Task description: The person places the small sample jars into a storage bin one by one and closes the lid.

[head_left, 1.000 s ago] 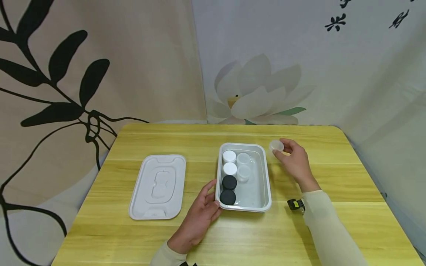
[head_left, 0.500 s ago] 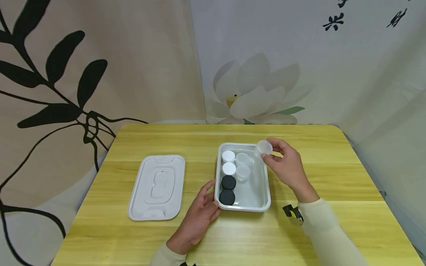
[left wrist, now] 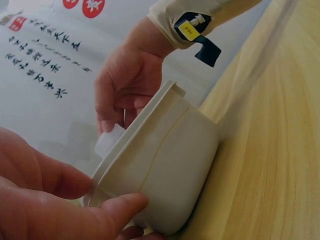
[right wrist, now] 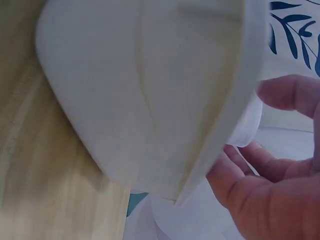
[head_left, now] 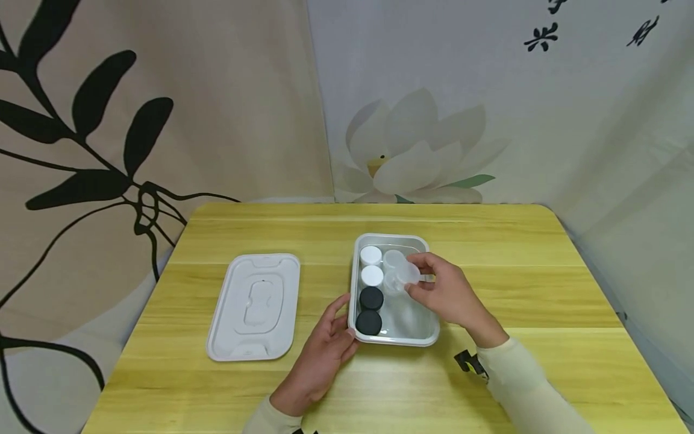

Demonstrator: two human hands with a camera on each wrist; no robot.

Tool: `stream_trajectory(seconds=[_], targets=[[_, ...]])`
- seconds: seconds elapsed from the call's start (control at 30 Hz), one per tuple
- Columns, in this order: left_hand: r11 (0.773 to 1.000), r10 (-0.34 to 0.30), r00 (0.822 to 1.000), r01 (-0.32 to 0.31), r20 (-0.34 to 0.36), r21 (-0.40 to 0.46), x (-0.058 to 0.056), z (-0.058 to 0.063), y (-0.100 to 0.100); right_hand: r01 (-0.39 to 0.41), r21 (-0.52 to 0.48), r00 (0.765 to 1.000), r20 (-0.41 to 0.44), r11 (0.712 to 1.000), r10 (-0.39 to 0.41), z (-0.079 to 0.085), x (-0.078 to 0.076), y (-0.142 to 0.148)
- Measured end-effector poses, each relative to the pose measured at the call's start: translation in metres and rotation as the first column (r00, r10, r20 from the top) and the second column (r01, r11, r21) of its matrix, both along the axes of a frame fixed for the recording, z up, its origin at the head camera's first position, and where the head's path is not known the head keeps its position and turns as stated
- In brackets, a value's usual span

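Observation:
In the head view, a white plastic box [head_left: 417,345] stands on the wooden table. Along its left side sit two white round caps [head_left: 372,275] and two black round caps [head_left: 371,298]. Beside the white ones are translucent round jars [head_left: 393,259], partly covered. My right hand [head_left: 447,292] pinches a small translucent jar [head_left: 408,273] over the box's interior. That jar also shows past the rim in the left wrist view [left wrist: 110,141] and, blurred, in the right wrist view [right wrist: 247,125]. My left hand [head_left: 322,355] holds the box's near left corner, its digits at the rim and outer wall.
A white lid [head_left: 255,307] lies flat on the table [head_left: 488,392], left of the box. Printed cloth [head_left: 244,90] with leaves and a flower hangs behind the table. A dark strap [head_left: 470,363] hangs by my right wrist.
My right hand has carried the translucent jar leftward and toward me, from beyond the box's right rim to over its interior. My left hand has stayed at the corner.

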State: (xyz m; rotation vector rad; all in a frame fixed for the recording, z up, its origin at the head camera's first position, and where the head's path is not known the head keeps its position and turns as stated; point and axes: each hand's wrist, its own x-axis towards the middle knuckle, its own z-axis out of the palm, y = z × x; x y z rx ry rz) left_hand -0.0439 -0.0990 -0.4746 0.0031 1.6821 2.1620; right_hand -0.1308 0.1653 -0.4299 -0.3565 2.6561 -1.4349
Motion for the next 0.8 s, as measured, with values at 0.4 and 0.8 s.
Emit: stream_trajectory(seconds=[0.4,0.8], targets=[[1.000,-0.002,1.000,0.002,0.001,0.007,0.001,0.001,-0.001,-0.084,0.139,0.996,0.032,0.987,0.081,-0.001,0.009,-0.016],[1.000,-0.011,1.000,0.011,0.004,-0.012,-0.001,0.000,-0.001,-0.161,0.229,0.987,0.053,0.960,0.153,-0.003,0.005,-0.024]])
